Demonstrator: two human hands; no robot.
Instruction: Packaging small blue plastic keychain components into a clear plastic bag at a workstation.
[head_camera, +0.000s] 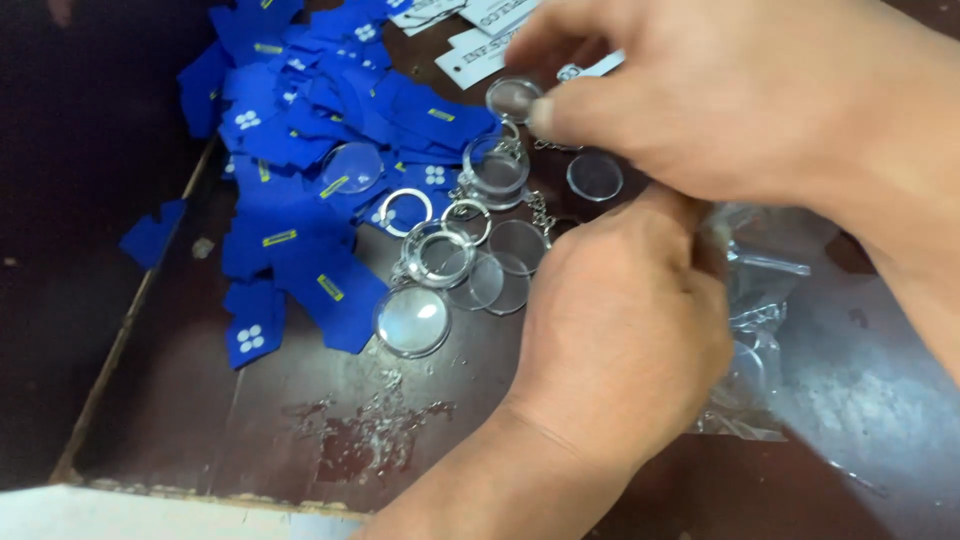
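- My right hand (740, 90) pinches a clear round keychain shell (513, 98), just above the keychain pile (470, 250) on the table (300, 420).
- My left hand (620, 330) is curled right of the pile; I cannot tell what its grip holds.
- Blue tags (310, 130) lie left of the pile.

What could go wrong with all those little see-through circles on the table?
The clear round discs lie loose and overlapping near the left hand, so a nudge might scatter them. The right hand pinches one clear disc by its edge; it may slip. Loose discs could hide among the blue cutouts.
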